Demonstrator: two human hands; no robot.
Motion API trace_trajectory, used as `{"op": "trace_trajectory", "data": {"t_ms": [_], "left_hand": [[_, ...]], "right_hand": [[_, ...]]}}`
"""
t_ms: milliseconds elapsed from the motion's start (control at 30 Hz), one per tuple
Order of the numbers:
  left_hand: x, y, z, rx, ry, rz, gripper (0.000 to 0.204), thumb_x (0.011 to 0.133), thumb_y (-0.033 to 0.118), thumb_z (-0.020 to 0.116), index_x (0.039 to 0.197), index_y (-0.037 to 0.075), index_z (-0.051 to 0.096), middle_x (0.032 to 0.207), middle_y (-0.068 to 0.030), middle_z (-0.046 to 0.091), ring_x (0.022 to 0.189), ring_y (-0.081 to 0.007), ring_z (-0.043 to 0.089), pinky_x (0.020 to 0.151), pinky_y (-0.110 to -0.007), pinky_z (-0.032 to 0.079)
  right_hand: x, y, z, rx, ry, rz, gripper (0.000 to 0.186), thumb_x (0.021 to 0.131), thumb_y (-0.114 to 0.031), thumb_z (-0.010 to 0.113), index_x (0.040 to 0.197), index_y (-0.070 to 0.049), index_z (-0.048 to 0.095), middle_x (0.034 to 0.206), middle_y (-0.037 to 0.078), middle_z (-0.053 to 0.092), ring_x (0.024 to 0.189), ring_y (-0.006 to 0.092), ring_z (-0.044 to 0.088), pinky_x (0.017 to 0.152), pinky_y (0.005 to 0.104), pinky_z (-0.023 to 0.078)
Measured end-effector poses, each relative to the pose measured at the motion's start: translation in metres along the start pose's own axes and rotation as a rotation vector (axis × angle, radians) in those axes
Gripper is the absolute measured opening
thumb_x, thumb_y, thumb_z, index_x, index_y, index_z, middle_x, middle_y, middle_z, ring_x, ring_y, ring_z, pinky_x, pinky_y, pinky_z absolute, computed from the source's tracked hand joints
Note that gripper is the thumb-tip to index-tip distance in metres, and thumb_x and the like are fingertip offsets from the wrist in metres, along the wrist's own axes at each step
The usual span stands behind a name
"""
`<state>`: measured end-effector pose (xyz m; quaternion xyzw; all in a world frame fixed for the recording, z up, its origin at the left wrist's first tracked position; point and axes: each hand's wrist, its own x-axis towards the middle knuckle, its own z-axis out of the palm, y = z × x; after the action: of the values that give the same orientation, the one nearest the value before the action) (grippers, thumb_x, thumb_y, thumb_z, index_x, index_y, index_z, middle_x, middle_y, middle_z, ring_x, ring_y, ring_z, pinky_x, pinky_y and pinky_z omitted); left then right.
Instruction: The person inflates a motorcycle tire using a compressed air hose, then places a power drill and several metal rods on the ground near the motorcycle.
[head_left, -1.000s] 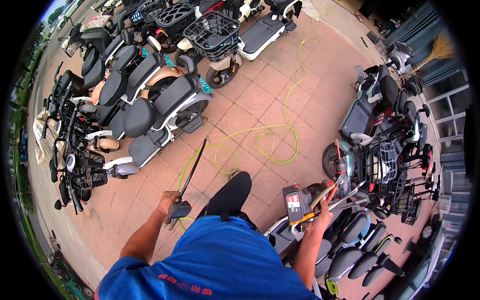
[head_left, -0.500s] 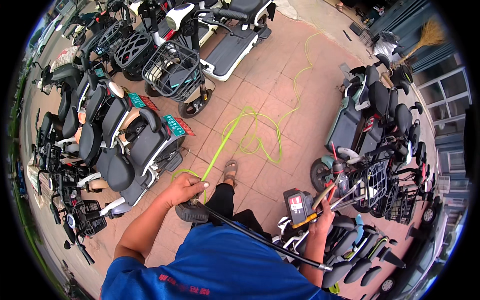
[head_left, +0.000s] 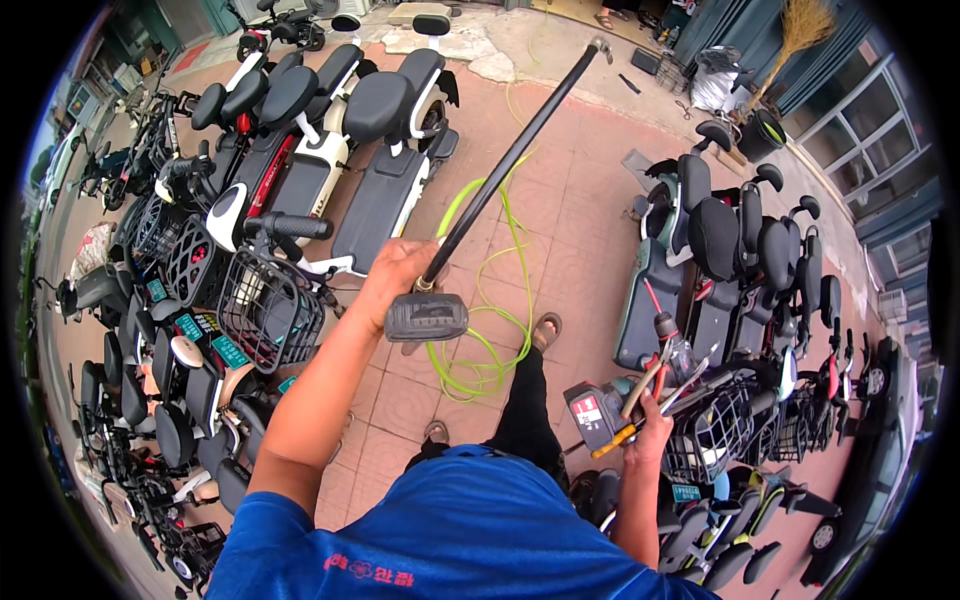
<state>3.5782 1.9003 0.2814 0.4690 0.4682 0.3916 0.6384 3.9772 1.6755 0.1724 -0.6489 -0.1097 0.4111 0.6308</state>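
My left hand [head_left: 398, 285] is closed around a tire inflator [head_left: 427, 317] with a black, rubber-cased body. Its stiff black hose [head_left: 510, 165] reaches up and forward to a metal end. A bright green air hose [head_left: 460, 384] lies in loops on the paving beyond and below that hand. My right hand [head_left: 648, 432] grips several tools in a bunch. Among them are a cordless drill with a dark battery [head_left: 597, 415], pliers with red handles [head_left: 660, 380] and a yellow-handled tool [head_left: 614, 441]. The fingers partly hide how each one is held.
Parked electric scooters [head_left: 385, 190] stand close together on the left, some with wire baskets [head_left: 262, 310]. Another row of scooters [head_left: 690, 240] lines the right side. A straw broom [head_left: 800, 35] stands in a black bin [head_left: 762, 135] by the windows. A car [head_left: 870, 450] is at far right.
I have moved forward along the paving. The inflator's black hose has swung from pointing back toward my right side to pointing ahead. My right hand keeps its tools.
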Motion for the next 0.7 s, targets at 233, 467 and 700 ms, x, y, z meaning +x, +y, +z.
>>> {"op": "trace_trajectory", "data": {"t_ms": [233,467,700], "left_hand": [[0.236,0.13,0.078,-0.019,0.116,0.105,0.048,0.095,0.042,0.071,0.066,0.006,0.059,0.058,0.0004,0.052,0.049,-0.0092,0.048,0.05,-0.027,0.038],[0.38,0.193,0.104,-0.07,0.181,0.117,0.041,0.097,0.037,0.069,0.07,0.008,0.059,0.06,-0.0041,0.057,0.051,-0.0151,0.056,0.052,-0.029,0.045],[0.506,0.185,0.047,0.104,0.125,0.037,0.043,0.101,0.035,0.057,0.073,0.004,0.062,0.064,-0.0044,0.059,0.055,-0.0123,0.055,0.052,-0.027,0.043]], "right_hand": [[0.212,-0.091,0.103,-0.025,-0.016,-0.022,0.007,0.091,-0.007,0.074,0.096,-0.005,0.07,0.079,-0.002,0.064,0.062,0.0077,0.055,0.057,0.0242,0.043],[0.351,-0.186,0.187,0.043,-0.091,-0.038,0.032,0.094,-0.009,0.069,0.124,0.002,0.067,0.099,0.005,0.07,0.088,0.0147,0.066,0.078,0.0298,0.054],[0.47,-0.191,0.27,0.081,-0.022,0.016,0.024,0.092,-0.008,0.073,0.115,0.0,0.068,0.081,-0.001,0.063,0.061,0.007,0.053,0.056,0.0236,0.043]]}}
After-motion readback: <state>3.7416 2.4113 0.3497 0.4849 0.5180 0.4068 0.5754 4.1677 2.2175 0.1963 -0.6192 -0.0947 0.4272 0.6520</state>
